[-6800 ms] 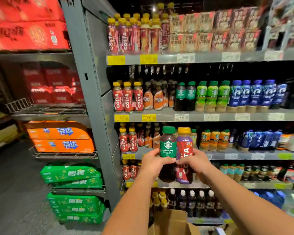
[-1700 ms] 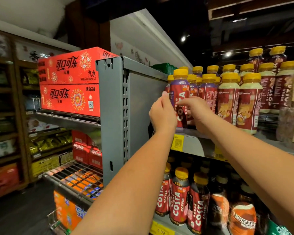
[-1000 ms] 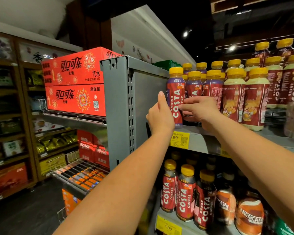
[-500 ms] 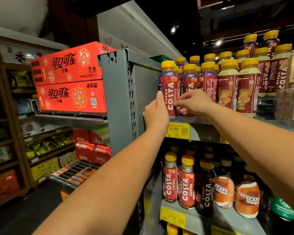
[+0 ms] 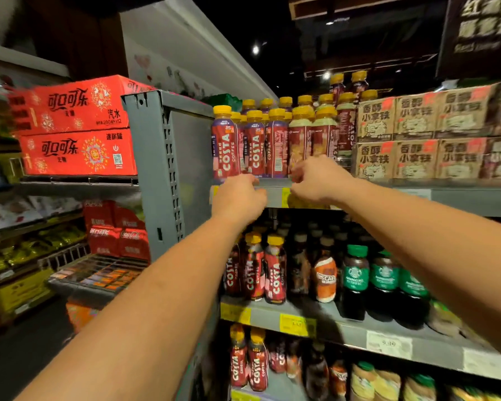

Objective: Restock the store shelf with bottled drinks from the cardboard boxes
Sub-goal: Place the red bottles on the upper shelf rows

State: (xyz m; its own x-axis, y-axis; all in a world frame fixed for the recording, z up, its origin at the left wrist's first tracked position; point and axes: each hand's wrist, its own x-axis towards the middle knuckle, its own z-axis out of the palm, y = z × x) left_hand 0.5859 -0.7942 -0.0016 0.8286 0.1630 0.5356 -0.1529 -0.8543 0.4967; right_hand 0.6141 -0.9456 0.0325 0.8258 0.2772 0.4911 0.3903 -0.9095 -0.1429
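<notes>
Just above my left hand [image 5: 237, 199], the Costa bottle [image 5: 225, 146] stands at the left end of the top shelf [image 5: 272, 195], clear of my loosely curled, empty fingers. My right hand [image 5: 315, 180] curls before the bottle bases; through the blur I cannot tell its grip. Three Costa labels face me in front, all upright, caps up.

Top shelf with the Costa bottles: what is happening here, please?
A person is stocking the top shelf. The Costa bottle stands upright at the left end of the front row, and nobody holds it. The left hand is at the shelf edge below it, holding nothing. The right hand is blurred near the neighbouring bottles; contact is unclear.
</notes>
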